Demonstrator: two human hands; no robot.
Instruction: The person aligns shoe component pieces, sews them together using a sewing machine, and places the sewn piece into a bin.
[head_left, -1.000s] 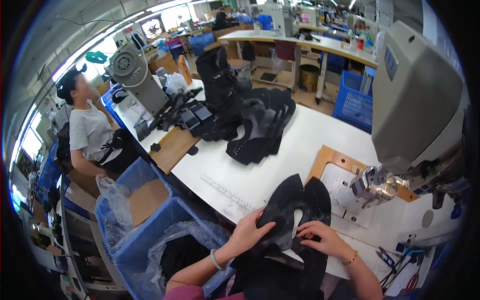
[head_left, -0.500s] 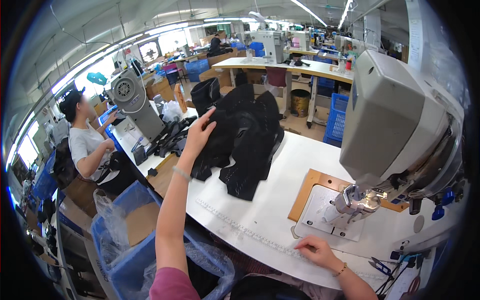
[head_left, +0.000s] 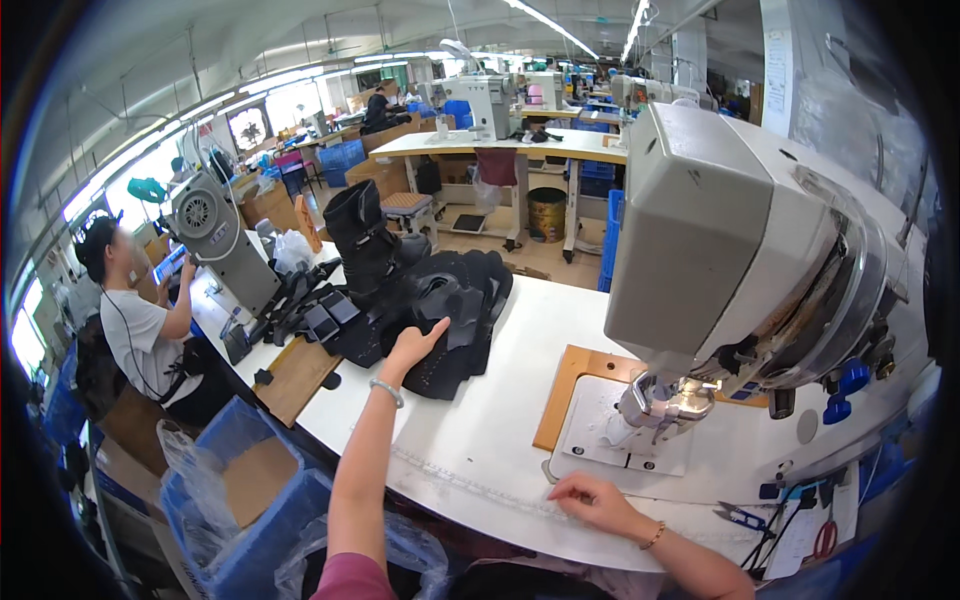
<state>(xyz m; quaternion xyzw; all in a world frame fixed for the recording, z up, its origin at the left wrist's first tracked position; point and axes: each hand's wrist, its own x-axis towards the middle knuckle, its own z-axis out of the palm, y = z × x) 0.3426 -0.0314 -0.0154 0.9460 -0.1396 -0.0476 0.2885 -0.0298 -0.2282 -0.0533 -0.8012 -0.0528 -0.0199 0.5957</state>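
Note:
My left hand (head_left: 415, 347) reaches forward over a spread of black boot-upper pieces (head_left: 462, 290) on the white sewing table. Its thumb points right across the top piece, and its other fingers curl down at the material, partly hidden. Small dotted marks run along the pieces. A tall black boot (head_left: 357, 232) stands upright just behind them. My right hand (head_left: 597, 503) rests near the table's front edge by a clear ruler (head_left: 470, 482), fingers loosely bent and holding nothing visible. Ahead of it is the grey sewing machine (head_left: 690, 230), its presser area above a metal plate.
Thread snips (head_left: 742, 516) and red-handled scissors (head_left: 826, 538) lie at the right front. A blue crate (head_left: 205, 480) with plastic bags and cardboard stands left of the table. Further left, a seated person (head_left: 140, 320) holds a phone beside another machine (head_left: 222, 235).
The black pieces have gone from a raised heap to lying flatter. My left hand has come lower and nearer over them; my right hand stays by the ruler. The view has turned right.

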